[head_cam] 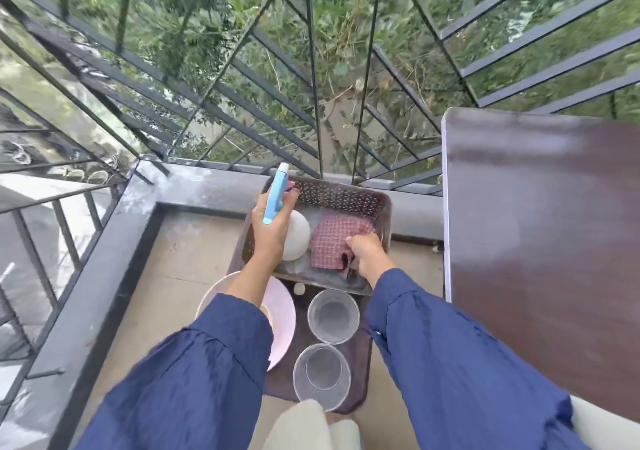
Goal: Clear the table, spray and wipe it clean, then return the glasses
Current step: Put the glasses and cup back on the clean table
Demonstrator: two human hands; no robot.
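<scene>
The left hand (273,231) is wrapped around the neck of a spray bottle (275,193), blue trigger head pointing up and away, its white body hanging over the left part of a perforated basket (346,193). The right hand (367,254) reaches into the same basket and pinches the near corner of a red checked cloth (336,241), which lies flat in the right part of it. The basket sits at the far end of a brown tray (360,363) low on the balcony floor. Nearer on that tray stand two clear glasses, the far glass (333,315) just in front of the basket and the near glass (322,377) just beside it. A pink plate (280,311) lies to their left, partly under the left sleeve. The dark brown worktop (536,224) stands to the right, by the metal railing (311,68).
</scene>
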